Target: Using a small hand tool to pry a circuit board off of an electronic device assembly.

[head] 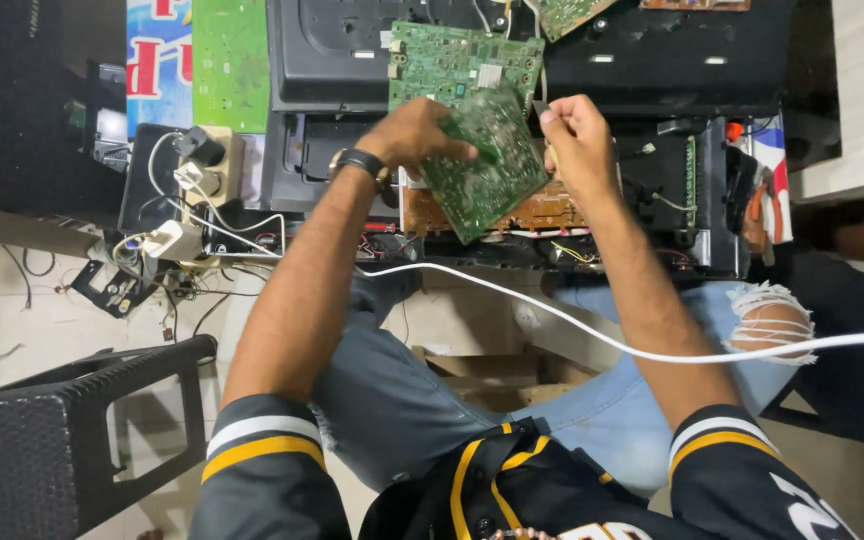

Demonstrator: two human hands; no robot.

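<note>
A tilted green printed circuit board is held above the middle of the worktop by two hands. The left hand, with a black wristwatch on its wrist, is laid over the board's upper left edge, its fingers curled closed around that edge. The right hand is placed at the board's right edge, its fingers pinched shut on a small dark tool whose tip is touching the board; what kind of tool it is cannot be told.

Just beyond the held board, a second green circuit board is seen lying flat on a black plastic casing. A third green board is partly shown at the far edge. One brown circuit board is seen under the held board, inside an opened black chassis.

One white cable is run across the lap from left to right. To the left, one beige power strip with plugs is seen, and one black plastic stool is stood on the floor at the near left.
</note>
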